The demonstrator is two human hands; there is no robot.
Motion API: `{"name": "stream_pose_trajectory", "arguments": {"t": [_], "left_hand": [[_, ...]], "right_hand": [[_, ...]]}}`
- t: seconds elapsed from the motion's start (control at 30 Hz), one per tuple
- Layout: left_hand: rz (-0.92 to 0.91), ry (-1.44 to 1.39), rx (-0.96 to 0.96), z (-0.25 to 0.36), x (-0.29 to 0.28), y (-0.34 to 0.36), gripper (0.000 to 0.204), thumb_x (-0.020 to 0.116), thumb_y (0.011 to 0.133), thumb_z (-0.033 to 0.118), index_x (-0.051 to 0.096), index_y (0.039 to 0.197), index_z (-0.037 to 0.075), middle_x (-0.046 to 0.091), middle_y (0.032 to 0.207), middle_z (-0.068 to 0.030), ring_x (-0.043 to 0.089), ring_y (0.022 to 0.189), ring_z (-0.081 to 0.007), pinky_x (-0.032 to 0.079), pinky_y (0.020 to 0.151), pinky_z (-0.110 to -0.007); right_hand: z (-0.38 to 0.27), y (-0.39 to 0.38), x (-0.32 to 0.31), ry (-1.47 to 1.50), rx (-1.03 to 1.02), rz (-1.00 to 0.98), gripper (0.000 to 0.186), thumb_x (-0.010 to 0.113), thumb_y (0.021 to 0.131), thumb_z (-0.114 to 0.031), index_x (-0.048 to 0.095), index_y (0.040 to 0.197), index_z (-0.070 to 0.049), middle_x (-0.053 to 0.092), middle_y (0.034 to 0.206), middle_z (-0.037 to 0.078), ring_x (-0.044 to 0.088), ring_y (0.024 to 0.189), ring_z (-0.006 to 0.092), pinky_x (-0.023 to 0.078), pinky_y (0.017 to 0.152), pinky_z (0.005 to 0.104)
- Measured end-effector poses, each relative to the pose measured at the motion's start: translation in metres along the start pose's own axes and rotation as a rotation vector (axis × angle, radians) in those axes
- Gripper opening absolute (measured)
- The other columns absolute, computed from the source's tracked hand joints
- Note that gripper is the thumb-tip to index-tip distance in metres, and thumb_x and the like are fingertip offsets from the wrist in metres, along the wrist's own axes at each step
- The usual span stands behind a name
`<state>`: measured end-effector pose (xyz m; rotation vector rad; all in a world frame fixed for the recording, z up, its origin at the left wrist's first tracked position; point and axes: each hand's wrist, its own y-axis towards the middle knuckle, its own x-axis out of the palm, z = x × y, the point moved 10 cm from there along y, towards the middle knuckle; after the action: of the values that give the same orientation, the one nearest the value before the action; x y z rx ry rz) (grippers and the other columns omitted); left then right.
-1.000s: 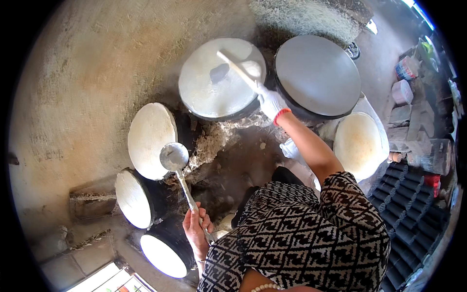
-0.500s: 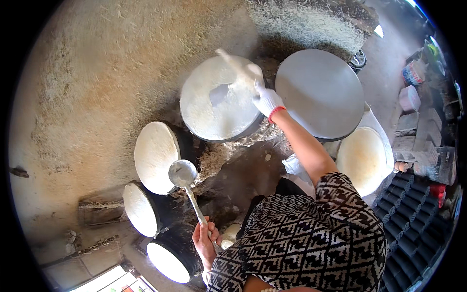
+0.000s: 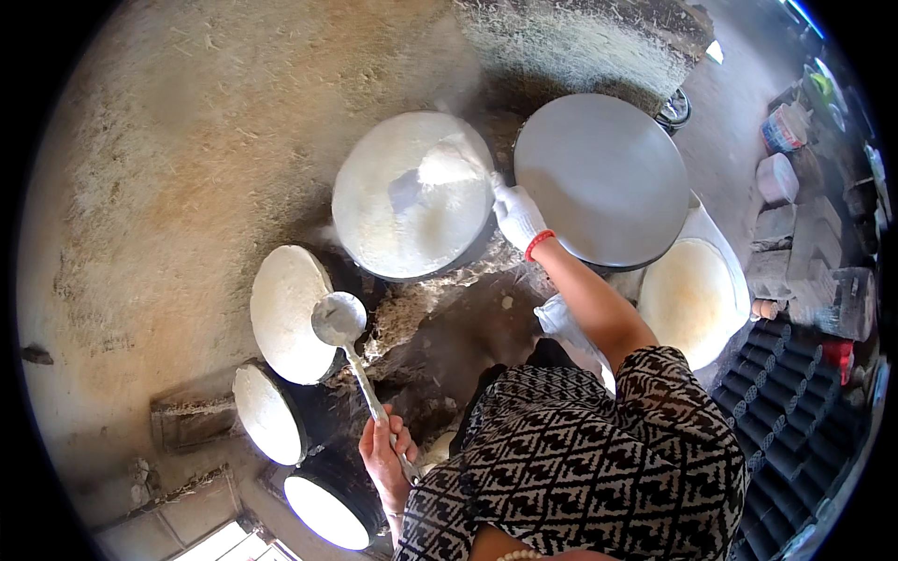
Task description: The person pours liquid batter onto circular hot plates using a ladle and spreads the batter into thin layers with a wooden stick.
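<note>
Nearest, bare left hand point(image 3: 385, 458) closed around a metal ladle point(image 3: 354, 360) handle; long axis running up and slightly left, empty bowl at the far end, held over the edge of one pale round point(image 3: 285, 313). Three white-topped rounds in a row on the left. Farther off, gloved right hand point(image 3: 517, 215) with a red cuff, gripping a flat spreader point(image 3: 449, 168) on a steaming white griddle point(image 3: 412, 210). Beside it, one bare grey griddle point(image 3: 603, 182); one more pale round point(image 3: 692, 299) at right
</note>
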<state>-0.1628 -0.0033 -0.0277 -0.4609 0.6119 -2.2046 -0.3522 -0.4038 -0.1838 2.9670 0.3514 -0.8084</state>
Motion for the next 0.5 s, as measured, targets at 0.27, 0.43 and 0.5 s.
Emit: {"name": "stream_pose_trajectory", "arguments": {"t": [0.27, 0.43, 0.5], "left_hand": [[-0.092, 0.059, 0.013, 0.018, -0.009, 0.023, 0.026, 0.048, 0.102, 0.018, 0.056, 0.117, -0.001, 0.052, 0.081, -0.0008, 0.041, 0.055, -0.0038, 0.034, 0.044, -0.02], [-0.2, 0.12, -0.015, 0.03, -0.025, 0.055, 0.026, 0.049, 0.101, 0.021, 0.056, 0.115, 0.0, 0.053, 0.082, -0.0014, 0.044, 0.056, -0.0042, 0.036, 0.044, -0.02], [-0.232, 0.142, -0.023, 0.032, -0.03, 0.076, 0.027, 0.05, 0.101, 0.022, 0.056, 0.115, 0.0, 0.054, 0.082, -0.0016, 0.045, 0.055, -0.005, 0.037, 0.043, -0.02]], "right_hand": [[0.017, -0.041, 0.0, 0.099, -0.106, 0.148, 0.018, 0.049, 0.099, -0.017, 0.058, 0.105, -0.002, 0.054, 0.077, 0.016, 0.053, 0.068, 0.0291, 0.043, 0.064, 0.0418], [-0.037, -0.068, 0.042, 0.063, -0.128, -0.057, 0.022, 0.055, 0.092, -0.008, 0.06, 0.114, -0.007, 0.058, 0.085, 0.019, 0.06, 0.077, 0.0341, 0.049, 0.069, 0.041], [-0.045, -0.057, 0.055, -0.08, -0.321, -0.101, 0.018, 0.058, 0.089, -0.009, 0.06, 0.106, -0.005, 0.06, 0.088, 0.02, 0.06, 0.08, 0.0367, 0.049, 0.071, 0.0428]]}}
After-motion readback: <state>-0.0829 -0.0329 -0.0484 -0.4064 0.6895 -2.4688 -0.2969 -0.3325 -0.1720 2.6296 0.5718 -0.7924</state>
